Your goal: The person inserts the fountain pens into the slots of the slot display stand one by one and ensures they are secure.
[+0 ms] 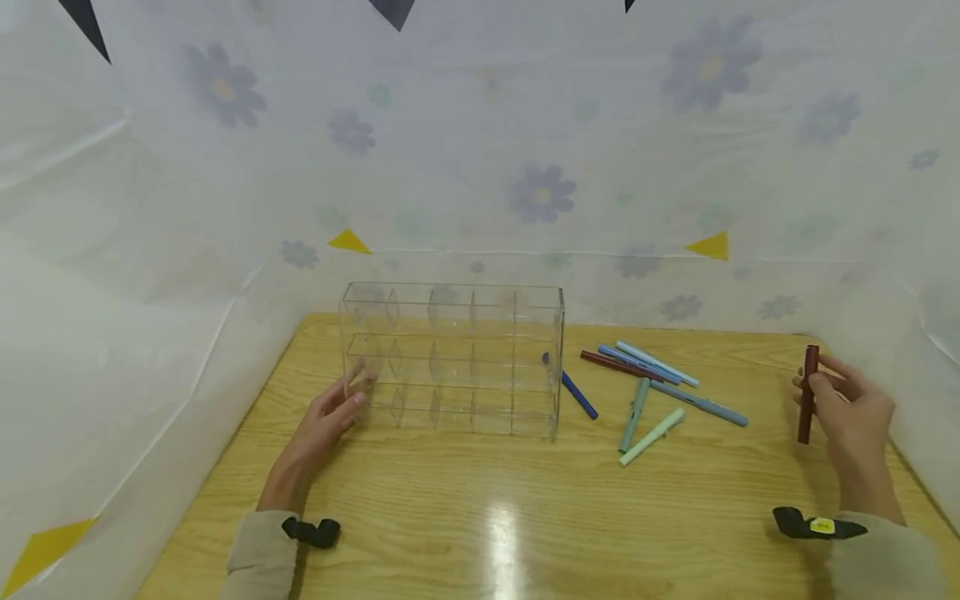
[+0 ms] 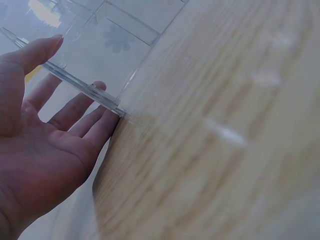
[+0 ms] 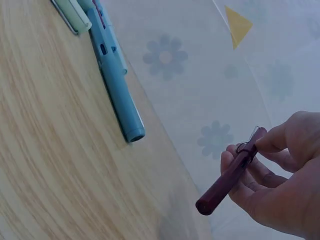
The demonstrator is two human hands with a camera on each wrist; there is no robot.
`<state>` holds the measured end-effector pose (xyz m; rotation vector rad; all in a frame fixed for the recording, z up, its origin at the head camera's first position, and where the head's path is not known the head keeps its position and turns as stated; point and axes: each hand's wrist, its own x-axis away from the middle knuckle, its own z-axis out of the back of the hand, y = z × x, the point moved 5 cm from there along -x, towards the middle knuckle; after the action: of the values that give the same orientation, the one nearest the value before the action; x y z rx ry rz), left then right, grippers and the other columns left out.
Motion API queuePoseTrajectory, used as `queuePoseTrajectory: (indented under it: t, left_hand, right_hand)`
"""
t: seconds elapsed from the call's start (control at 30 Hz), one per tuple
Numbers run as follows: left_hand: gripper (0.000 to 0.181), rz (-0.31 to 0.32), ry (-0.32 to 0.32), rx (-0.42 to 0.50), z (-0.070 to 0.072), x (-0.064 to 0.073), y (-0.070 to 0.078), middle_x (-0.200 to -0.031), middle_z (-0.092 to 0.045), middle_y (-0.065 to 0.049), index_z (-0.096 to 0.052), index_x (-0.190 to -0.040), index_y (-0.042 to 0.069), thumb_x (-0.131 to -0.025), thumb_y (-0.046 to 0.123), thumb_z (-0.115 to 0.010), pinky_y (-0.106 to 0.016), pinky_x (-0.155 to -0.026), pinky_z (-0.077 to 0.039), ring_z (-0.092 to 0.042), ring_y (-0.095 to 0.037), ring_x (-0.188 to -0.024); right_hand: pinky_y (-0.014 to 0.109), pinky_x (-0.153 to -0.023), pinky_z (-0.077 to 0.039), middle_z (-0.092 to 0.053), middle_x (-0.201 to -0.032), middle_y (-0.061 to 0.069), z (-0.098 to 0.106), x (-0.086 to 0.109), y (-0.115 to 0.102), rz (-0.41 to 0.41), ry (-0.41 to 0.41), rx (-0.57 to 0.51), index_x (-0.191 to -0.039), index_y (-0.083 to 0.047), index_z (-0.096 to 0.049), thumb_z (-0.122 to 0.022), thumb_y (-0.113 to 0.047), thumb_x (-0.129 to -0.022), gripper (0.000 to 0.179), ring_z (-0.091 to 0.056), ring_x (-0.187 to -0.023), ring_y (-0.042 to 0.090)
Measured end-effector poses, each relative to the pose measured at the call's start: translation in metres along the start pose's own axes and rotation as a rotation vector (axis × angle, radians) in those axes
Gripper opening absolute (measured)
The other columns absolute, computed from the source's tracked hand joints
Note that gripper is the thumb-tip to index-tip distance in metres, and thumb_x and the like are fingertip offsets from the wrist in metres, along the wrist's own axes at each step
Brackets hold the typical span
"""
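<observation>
My right hand (image 1: pixel 855 404) pinches a dark red pen (image 1: pixel 807 396) between thumb and fingers, above the table's right side. In the right wrist view the pen (image 3: pixel 227 182) slants, its clip near the fingertips. At the left end of a clear acrylic organizer (image 1: pixel 450 377), my left hand (image 1: pixel 327 421) grips the side wall. The left wrist view shows the thumb (image 2: pixel 42 52) on one side of the wall's edge and the fingers on the other. The organizer stands upright, divided into several compartments.
Right of the organizer lie several pens: a dark blue pen (image 1: pixel 581 397), another dark red pen (image 1: pixel 615 363), a light blue pen (image 1: pixel 656 363), a grey-blue pen (image 1: pixel 705 405), a green pen (image 1: pixel 634 417) and a pale green pen (image 1: pixel 651 437). A flowered curtain (image 1: pixel 465 167) surrounds the wooden table (image 1: pixel 420 517).
</observation>
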<state>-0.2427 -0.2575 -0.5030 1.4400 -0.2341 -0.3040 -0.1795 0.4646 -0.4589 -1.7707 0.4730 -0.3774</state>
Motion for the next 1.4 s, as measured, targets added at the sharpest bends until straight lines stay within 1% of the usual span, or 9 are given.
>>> queuePoseTrajectory:
  t: [0.1, 0.23, 0.43, 0.57, 0.73, 0.9, 1.03, 1.2, 1.4]
  left_hand:
    - [0.058, 0.003, 0.002, 0.007, 0.0, 0.0, -0.001, -0.166, -0.031, -0.013, -0.023, -0.164, 0.037, -0.112, 0.024, -0.046, -0.067, -0.116, -0.02, -0.021, -0.031, -0.154]
    - [0.058, 0.005, -0.003, -0.003, 0.001, 0.0, -0.003, -0.165, -0.033, -0.011, -0.024, -0.164, 0.037, -0.112, 0.024, -0.046, -0.07, -0.116, -0.015, -0.021, -0.032, -0.154]
    - [0.058, -0.003, -0.004, -0.019, 0.0, 0.0, -0.004, -0.164, -0.034, -0.011, -0.022, -0.165, 0.035, -0.112, 0.025, -0.045, -0.071, -0.115, -0.014, -0.02, -0.034, -0.154]
    - [0.059, 0.003, -0.005, -0.013, -0.001, 0.0, -0.004, -0.165, -0.034, -0.011, -0.021, -0.166, 0.033, -0.112, 0.025, -0.045, -0.068, -0.117, -0.015, -0.021, -0.031, -0.154]
    - [0.059, -0.001, -0.004, -0.019, 0.001, 0.001, -0.003, -0.165, -0.033, -0.011, -0.021, -0.166, 0.032, -0.113, 0.025, -0.044, -0.067, -0.117, -0.016, -0.022, -0.031, -0.154]
    - [0.058, -0.016, -0.012, -0.017, 0.0, 0.001, -0.003, -0.165, -0.032, -0.014, -0.021, -0.166, 0.031, -0.113, 0.023, -0.044, -0.069, -0.115, -0.019, -0.021, -0.034, -0.153]
    - [0.059, -0.009, -0.006, -0.029, 0.001, 0.0, -0.001, -0.164, -0.034, -0.013, -0.021, -0.166, 0.029, -0.113, 0.025, -0.044, -0.069, -0.115, -0.018, -0.021, -0.034, -0.153]
    - [0.059, -0.007, 0.001, -0.041, 0.0, -0.004, -0.002, -0.163, -0.038, -0.01, -0.021, -0.166, 0.027, -0.112, 0.027, -0.045, -0.068, -0.116, -0.016, -0.023, -0.032, -0.153]
    - [0.058, -0.001, 0.017, -0.031, 0.001, 0.0, -0.004, -0.162, -0.04, -0.011, -0.022, -0.166, 0.028, -0.112, 0.026, -0.045, -0.068, -0.116, -0.017, -0.024, -0.033, -0.152]
  right_hand:
    - [0.024, -0.066, -0.058, -0.071, -0.097, -0.002, -0.008, 0.005, -0.005, 0.019, -0.013, -0.008, -0.154, -0.007, -0.046, -0.054, 0.003, -0.102, 0.054, -0.074, -0.08, 0.007]
    - [0.026, -0.063, -0.059, -0.07, -0.099, -0.001, -0.015, 0.012, -0.012, 0.044, -0.023, -0.035, -0.157, -0.014, -0.042, -0.051, 0.007, -0.102, 0.06, -0.074, -0.08, 0.009]
    - [0.03, -0.063, -0.059, -0.067, -0.101, 0.004, -0.024, 0.018, -0.02, 0.076, -0.061, -0.082, -0.155, -0.017, -0.047, -0.048, 0.006, -0.102, 0.058, -0.075, -0.081, 0.012]
    - [0.032, -0.064, -0.059, -0.067, -0.098, 0.007, -0.028, 0.021, -0.021, 0.105, -0.058, -0.112, -0.15, -0.01, -0.052, -0.056, 0.006, -0.101, 0.052, -0.076, -0.081, 0.015]
    - [0.03, -0.063, -0.059, -0.076, -0.093, 0.006, -0.036, 0.024, -0.02, 0.143, -0.04, -0.107, -0.144, -0.003, -0.057, -0.067, 0.006, -0.095, 0.051, -0.076, -0.078, 0.015]
    - [0.029, -0.064, -0.059, -0.078, -0.093, 0.006, -0.047, 0.032, -0.022, 0.165, -0.04, -0.087, -0.141, 0.0, -0.059, -0.069, 0.007, -0.094, 0.049, -0.076, -0.081, 0.014]
    - [0.032, -0.065, -0.058, -0.077, -0.097, 0.01, -0.06, 0.038, -0.024, 0.179, -0.039, -0.153, -0.138, 0.005, -0.059, -0.07, 0.011, -0.09, 0.049, -0.076, -0.081, 0.018]
    - [0.035, -0.064, -0.058, -0.075, -0.099, 0.013, -0.076, 0.046, -0.031, 0.206, -0.034, -0.19, -0.134, 0.008, -0.061, -0.072, 0.014, -0.088, 0.048, -0.076, -0.079, 0.021]
    - [0.037, -0.067, -0.059, -0.075, -0.1, 0.016, -0.103, 0.056, -0.037, 0.246, -0.12, -0.217, -0.135, 0.011, -0.059, -0.07, 0.015, -0.088, 0.048, -0.076, -0.082, 0.024]
